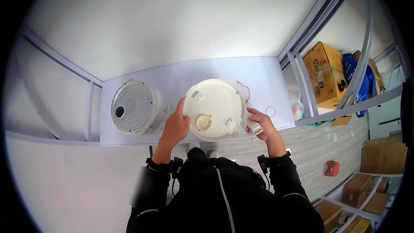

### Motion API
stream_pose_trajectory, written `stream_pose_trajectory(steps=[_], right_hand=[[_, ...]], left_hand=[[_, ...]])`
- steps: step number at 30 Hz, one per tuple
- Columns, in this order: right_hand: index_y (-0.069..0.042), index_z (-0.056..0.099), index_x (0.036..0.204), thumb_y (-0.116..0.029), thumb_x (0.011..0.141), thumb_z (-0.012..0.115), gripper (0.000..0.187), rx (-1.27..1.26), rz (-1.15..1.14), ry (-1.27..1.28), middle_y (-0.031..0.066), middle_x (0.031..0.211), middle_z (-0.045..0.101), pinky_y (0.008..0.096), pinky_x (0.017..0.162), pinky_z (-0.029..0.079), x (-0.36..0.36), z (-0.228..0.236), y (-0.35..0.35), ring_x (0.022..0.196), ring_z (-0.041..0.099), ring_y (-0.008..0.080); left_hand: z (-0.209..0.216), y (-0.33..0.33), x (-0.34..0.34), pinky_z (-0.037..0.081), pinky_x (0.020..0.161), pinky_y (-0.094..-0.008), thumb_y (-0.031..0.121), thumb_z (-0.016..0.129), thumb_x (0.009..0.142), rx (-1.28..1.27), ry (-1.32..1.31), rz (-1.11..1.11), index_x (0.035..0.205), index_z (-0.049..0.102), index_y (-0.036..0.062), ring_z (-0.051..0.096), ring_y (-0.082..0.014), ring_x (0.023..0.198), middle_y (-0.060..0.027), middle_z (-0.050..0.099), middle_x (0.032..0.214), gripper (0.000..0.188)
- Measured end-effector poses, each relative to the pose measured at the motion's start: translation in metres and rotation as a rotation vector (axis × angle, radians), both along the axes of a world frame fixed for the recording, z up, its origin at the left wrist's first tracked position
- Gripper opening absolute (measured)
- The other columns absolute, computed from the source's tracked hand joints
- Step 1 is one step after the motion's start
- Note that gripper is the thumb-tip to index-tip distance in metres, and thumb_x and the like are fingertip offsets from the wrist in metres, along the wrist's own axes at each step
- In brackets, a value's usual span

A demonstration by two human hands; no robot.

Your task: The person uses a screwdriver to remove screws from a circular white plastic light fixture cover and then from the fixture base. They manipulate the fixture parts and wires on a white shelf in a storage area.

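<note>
A round cream plastic appliance cover (217, 99) is held up between my two hands, over the front edge of the white table. On its face are a round yellowish recessed fitting and two small rectangular brackets. My left hand (176, 125) is closed on its left rim. My right hand (264, 125) closes around a white block-like piece (255, 127) at the cover's lower right; whether that piece is joined to the cover I cannot tell. To the left lies a white drum-shaped appliance body (134, 107) with a grey patterned round face and a black round spot.
Behind the cover's right side, a thin red wire (246, 87) lies on the white table (269, 75), with a white ring (270, 111) close by. Grey frame posts (302, 82) bound the right end. Cardboard boxes (325, 75) and a red stool (331, 168) stand beyond.
</note>
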State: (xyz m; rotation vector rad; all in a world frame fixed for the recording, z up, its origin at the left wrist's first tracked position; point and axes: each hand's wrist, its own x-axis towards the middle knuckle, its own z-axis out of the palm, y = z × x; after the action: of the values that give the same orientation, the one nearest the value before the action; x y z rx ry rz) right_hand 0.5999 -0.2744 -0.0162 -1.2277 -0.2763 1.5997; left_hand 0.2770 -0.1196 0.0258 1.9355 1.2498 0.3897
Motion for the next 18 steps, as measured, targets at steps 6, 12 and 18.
stream_pose_trajectory(steps=[6, 12, 18], right_hand=[[0.006, 0.052, 0.149, -0.01, 0.09, 0.061, 0.062, 0.005, -0.061, 0.082, 0.0146, 0.11, 0.071, 0.0338, 0.06, 0.054, -0.019, 0.011, 0.003, 0.075, 0.069, 0.0218], [0.007, 0.055, 0.143, -0.007, 0.084, 0.059, 0.061, 0.059, 0.022, 0.144, 0.0127, 0.106, 0.07, 0.0324, 0.059, 0.054, -0.019, 0.005, -0.007, 0.076, 0.069, 0.0213], [0.005, 0.054, 0.144, -0.007, 0.08, 0.059, 0.065, 0.142, -0.027, 0.124, 0.0141, 0.11, 0.07, 0.034, 0.065, 0.06, -0.033, 0.021, -0.006, 0.082, 0.071, 0.022]], left_hand=[[0.013, 0.0, 0.001, 0.055, 0.089, -0.0515, 0.013, 0.051, 0.095, -0.021, 0.022, -0.061, 0.159, 0.045, 0.0125, 0.072, -0.0448, 0.097, -0.0255, 0.075, 0.105, 0.065], [0.001, 0.004, 0.006, 0.056, 0.083, -0.0397, 0.025, 0.064, 0.099, -0.12, -0.076, 0.062, 0.155, 0.053, 0.0086, 0.074, -0.0295, 0.087, -0.0178, 0.077, 0.098, 0.06], [-0.002, -0.01, 0.026, 0.055, 0.097, -0.0358, 0.018, 0.066, 0.101, -0.033, -0.414, 0.073, 0.159, 0.048, 0.0058, 0.071, -0.0221, 0.106, -0.0132, 0.074, 0.125, 0.062]])
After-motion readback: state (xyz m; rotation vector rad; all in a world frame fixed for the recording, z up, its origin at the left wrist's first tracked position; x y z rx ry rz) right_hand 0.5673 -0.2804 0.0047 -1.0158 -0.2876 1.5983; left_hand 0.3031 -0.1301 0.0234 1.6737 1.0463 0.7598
